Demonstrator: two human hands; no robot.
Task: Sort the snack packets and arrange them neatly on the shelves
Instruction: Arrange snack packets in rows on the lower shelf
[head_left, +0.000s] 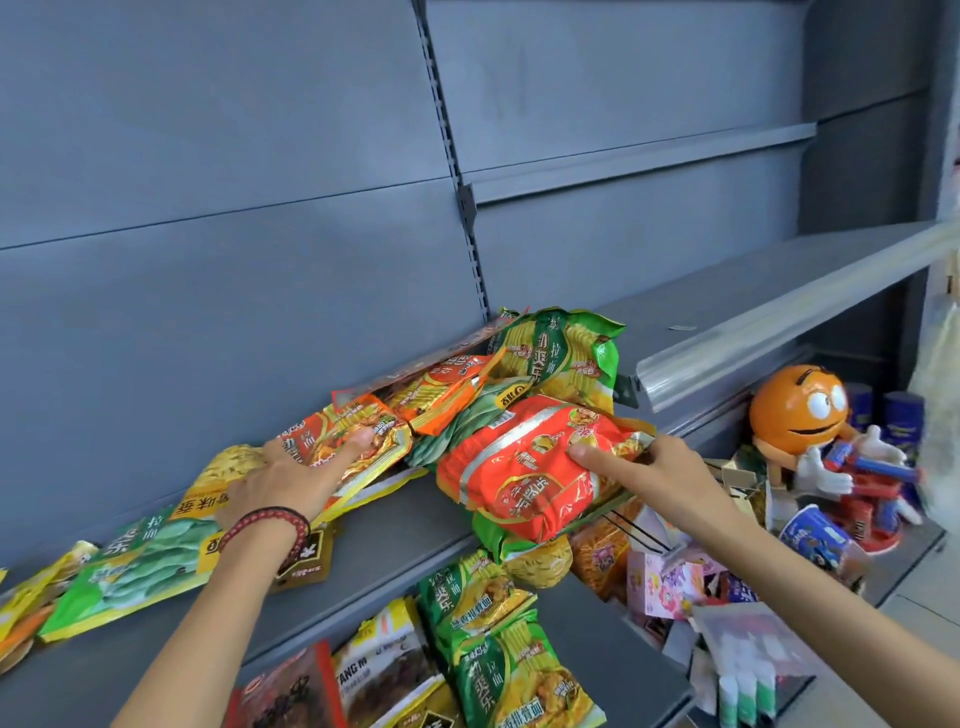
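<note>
Packet heap (519, 410) on shelf (395, 525), figurine (800, 410) right, lower down.

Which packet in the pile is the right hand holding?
The big red packet at the pile's front, overhanging the shelf: the right hand grips its right end, thumb on top. The left hand just rests on an orange packet.

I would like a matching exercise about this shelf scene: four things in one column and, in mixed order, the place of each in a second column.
Things
1. large red packet
2. orange packet
3. bead bracelet
4. orange figure

Places
A. around the left wrist
B. low at the far right
C. gripped by the right hand, thumb on top
D. under the fingertips of the left hand

Pairs: 1-C, 2-D, 3-A, 4-B
</note>
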